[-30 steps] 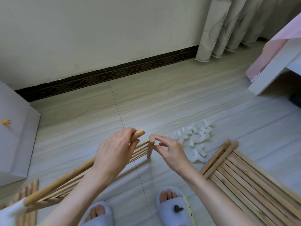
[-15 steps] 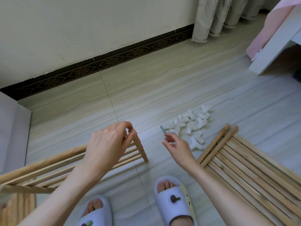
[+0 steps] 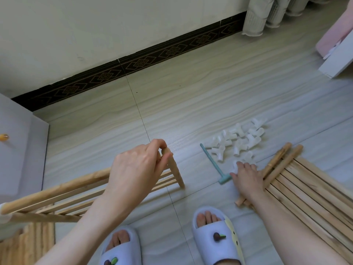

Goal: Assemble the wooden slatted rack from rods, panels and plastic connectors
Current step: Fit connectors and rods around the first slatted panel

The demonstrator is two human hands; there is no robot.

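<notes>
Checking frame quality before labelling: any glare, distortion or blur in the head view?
Head view: wide-angle bowing bends the skirting board and floor lines; soft daylight, a mild bright sheen on the floor tiles beside the left hand; faint shadows under the plastic connectors; right hand slightly soft, curtain smeared at the edge.

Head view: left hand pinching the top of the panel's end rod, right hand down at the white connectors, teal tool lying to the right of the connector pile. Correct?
Not quite. In the head view the teal tool lies left of the connector pile, not right. The rest holds: left hand pinches the end rod, right hand is at the connectors.
</notes>
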